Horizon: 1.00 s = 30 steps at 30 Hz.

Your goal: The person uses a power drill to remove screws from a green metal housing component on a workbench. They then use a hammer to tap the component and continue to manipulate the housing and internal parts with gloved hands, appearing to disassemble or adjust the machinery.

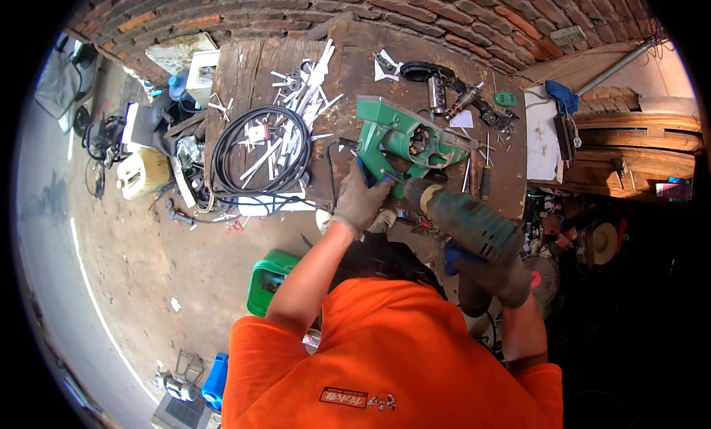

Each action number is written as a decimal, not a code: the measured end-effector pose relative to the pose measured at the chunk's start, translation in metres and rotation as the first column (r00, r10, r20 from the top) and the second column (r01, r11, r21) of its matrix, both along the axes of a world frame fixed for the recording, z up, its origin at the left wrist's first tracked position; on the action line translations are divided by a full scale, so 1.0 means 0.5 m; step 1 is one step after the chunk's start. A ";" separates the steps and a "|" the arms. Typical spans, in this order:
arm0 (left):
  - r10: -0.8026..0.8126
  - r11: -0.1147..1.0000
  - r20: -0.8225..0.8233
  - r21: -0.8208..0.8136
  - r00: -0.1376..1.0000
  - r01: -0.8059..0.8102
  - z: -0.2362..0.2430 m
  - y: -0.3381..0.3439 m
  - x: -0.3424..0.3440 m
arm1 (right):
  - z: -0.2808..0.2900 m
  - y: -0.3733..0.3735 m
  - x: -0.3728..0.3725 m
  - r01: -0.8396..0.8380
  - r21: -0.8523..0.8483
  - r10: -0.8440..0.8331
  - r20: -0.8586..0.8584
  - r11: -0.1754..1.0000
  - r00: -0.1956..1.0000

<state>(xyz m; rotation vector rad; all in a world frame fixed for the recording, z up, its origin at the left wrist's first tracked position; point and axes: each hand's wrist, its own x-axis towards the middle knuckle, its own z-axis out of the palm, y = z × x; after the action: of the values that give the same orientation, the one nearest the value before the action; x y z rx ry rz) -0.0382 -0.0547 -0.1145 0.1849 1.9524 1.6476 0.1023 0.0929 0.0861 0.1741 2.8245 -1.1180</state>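
Note:
A green power-tool housing [406,138] lies opened on the dark wooden workbench [348,74], its motor cavity showing. My left hand [361,199], in a grey glove, rests against the housing's near end. My right hand [492,270], also gloved, grips a teal cordless drill [468,220]. The drill's bit points at the near side of the housing, close to my left hand.
A coiled black cable [255,151] and several white strips lie on the bench's left half. Screwdrivers [485,179] and metal parts [444,92] sit at the right. A brick wall [415,14] runs behind. A green case [268,281] and a cream jerrycan [141,173] stand on the floor.

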 end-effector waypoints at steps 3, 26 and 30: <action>0.179 0.914 0.147 0.341 0.973 -0.220 -0.037 0.008 0.037 | 0.008 -0.003 0.003 0.113 -0.202 -0.096 0.090 0.973 0.991; -0.015 1.000 -0.414 -0.001 0.910 0.016 -0.032 -0.008 -0.002 | -0.090 0.213 0.176 0.602 -0.163 -0.596 0.088 0.782 0.798; -0.033 0.999 -0.415 0.024 0.909 0.048 -0.031 -0.007 -0.006 | -0.307 0.394 0.216 0.649 0.061 -0.649 -0.031 0.758 0.760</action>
<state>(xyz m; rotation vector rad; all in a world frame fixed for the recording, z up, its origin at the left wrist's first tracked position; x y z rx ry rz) -0.0412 -0.0581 -0.1302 0.6319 2.2071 1.7197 0.2105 0.2898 -0.0676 1.2469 2.8681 -1.0976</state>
